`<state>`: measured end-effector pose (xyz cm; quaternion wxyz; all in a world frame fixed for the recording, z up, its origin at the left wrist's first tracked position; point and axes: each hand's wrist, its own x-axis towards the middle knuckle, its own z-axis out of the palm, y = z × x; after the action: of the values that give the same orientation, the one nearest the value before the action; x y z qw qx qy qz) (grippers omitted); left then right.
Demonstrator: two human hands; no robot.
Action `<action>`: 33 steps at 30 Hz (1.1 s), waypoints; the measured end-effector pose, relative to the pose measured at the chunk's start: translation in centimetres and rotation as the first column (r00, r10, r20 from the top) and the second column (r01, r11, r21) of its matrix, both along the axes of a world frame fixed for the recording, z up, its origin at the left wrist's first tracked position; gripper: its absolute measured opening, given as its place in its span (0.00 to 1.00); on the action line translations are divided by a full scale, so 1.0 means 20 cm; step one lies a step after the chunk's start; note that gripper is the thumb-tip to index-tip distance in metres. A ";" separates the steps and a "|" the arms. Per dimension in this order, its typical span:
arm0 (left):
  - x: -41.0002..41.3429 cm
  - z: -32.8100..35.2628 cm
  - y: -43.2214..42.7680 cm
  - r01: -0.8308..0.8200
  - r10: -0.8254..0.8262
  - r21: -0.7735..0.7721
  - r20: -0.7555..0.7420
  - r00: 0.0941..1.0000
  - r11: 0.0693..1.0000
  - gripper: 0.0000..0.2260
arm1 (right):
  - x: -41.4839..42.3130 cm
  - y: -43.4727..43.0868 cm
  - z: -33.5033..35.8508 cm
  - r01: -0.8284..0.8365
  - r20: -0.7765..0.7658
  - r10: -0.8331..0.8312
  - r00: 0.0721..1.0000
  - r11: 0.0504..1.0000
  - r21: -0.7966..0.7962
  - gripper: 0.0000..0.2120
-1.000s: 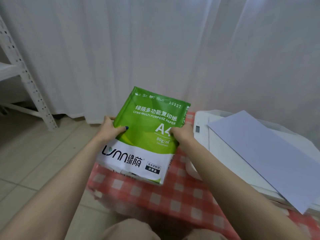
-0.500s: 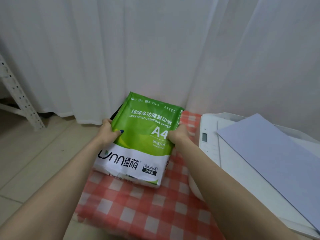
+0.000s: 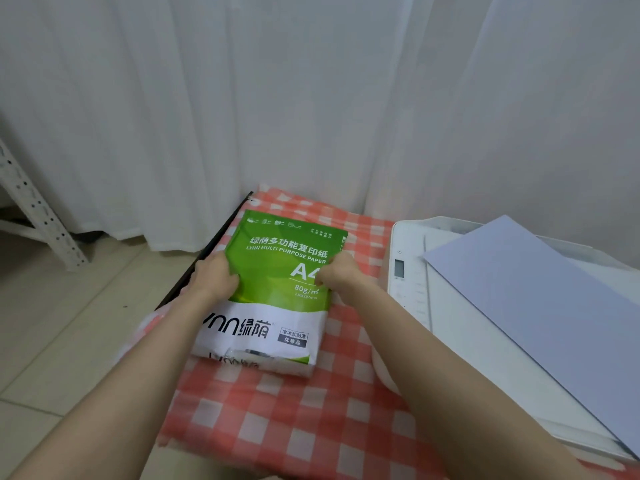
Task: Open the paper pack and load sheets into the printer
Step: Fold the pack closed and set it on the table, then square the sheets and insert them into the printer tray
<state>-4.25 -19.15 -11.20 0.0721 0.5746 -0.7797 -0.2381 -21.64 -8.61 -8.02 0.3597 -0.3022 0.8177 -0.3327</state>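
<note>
- Two hands are clasping the paper pack [image 3: 277,306] by its long sides. The left hand [image 3: 214,278] is curling over the left edge with its knuckles up, and the right hand [image 3: 341,273] is gripping the right edge beside the big "A4".
- Both forearms are reaching in from the bottom of the view toward the pack.
- The pack is lying flat, with its green end pointing away from the person and its white end toward them. Its wrapper is wrinkling at the near end, and whether that end is sealed or torn is not showing clearly.
- Under the pack, a red-and-white checked cloth [image 3: 294,427] is covering the table and spreading out past its near, far and right sides.
- Just left of the pack, a dark table edge [image 3: 207,251] is showing beside the cloth.
- Right of the pack, near but apart from it, a white printer [image 3: 450,323] is sitting with its small display facing up.
- Farther right of the pack, a pale bluish sheet [image 3: 536,317] is lying slantwise on the printer's top.
- Behind the pack, a white curtain [image 3: 311,98] is hanging down to the floor.
- Far left of the pack, a white perforated shelf frame [image 3: 31,209] is standing on beige floor tiles [image 3: 69,323].
</note>
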 end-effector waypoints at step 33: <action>-0.97 0.53 1.01 0.438 -0.440 -0.037 -0.064 0.896 0.898 0.16 | -1.06 1.53 0.47 0.427 -0.399 -0.375 0.837 0.903 0.047 0.27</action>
<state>-23.73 0.95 -0.63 0.0503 0.3744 -0.8886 -0.2602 -42.76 22.09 1.36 0.1360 -0.1577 0.9372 -0.2798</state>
